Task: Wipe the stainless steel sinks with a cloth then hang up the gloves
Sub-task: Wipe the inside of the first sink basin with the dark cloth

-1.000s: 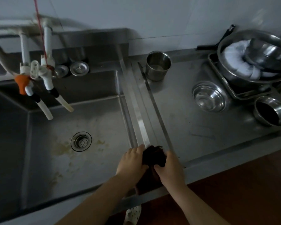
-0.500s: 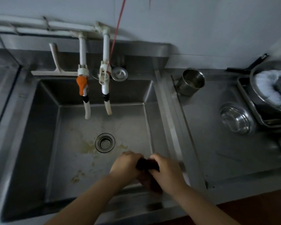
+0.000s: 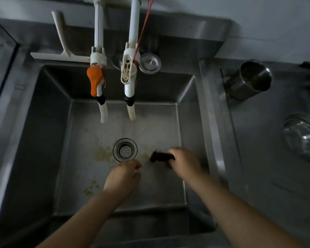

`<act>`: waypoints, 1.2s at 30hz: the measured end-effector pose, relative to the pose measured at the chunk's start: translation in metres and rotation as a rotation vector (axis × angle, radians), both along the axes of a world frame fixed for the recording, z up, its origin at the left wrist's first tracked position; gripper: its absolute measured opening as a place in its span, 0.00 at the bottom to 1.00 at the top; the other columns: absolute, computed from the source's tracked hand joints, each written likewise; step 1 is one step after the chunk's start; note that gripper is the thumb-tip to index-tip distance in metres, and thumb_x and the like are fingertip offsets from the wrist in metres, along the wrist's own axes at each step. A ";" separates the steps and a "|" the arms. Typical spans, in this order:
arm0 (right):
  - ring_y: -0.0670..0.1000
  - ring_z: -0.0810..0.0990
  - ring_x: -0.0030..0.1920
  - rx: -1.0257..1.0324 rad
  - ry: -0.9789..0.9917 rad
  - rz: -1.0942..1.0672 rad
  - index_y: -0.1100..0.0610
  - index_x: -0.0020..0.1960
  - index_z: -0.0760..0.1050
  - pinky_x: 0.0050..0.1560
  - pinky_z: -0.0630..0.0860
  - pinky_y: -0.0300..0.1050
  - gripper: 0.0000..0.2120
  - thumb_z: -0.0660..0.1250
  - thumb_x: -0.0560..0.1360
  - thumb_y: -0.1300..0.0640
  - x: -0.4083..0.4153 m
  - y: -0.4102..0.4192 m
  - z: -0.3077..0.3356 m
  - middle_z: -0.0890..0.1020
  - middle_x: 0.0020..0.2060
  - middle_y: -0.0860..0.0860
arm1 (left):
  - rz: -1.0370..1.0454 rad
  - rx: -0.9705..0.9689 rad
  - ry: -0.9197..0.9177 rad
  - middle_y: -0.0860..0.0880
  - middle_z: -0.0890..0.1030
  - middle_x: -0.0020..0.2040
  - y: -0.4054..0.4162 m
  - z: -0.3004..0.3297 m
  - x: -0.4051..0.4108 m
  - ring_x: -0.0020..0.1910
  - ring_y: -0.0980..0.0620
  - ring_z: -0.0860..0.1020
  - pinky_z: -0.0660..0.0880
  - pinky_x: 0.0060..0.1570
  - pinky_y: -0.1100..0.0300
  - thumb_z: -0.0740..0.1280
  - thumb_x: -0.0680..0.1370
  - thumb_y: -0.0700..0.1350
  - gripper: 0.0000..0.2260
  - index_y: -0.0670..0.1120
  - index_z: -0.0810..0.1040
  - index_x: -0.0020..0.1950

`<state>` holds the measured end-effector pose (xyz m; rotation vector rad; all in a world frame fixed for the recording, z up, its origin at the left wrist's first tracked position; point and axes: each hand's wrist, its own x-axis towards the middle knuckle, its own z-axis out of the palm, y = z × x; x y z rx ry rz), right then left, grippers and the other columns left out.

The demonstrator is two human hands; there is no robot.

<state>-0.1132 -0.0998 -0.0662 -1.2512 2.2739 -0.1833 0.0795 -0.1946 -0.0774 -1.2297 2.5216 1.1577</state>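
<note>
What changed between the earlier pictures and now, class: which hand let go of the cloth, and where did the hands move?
The left hand let go of the dark cloth; only the right hand grips it now. Both hands moved from the rim down into the sink, beside the drain. The taps and steel cup stayed put.

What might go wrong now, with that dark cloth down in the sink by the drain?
The right hand holds only one end of the bunched dark cloth, so it may smear rather than lift the yellowish stains beside the drain. The two hoses hang low over the basin, so a raised arm might knock them.
</note>
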 end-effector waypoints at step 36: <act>0.58 0.36 0.75 0.098 0.182 -0.324 0.55 0.77 0.38 0.69 0.27 0.50 0.38 0.54 0.76 0.45 -0.059 -0.110 -0.221 0.40 0.76 0.60 | -0.241 -0.207 -0.138 0.44 0.82 0.45 -0.063 -0.113 -0.055 0.44 0.39 0.79 0.77 0.42 0.50 0.74 0.63 0.33 0.13 0.42 0.83 0.46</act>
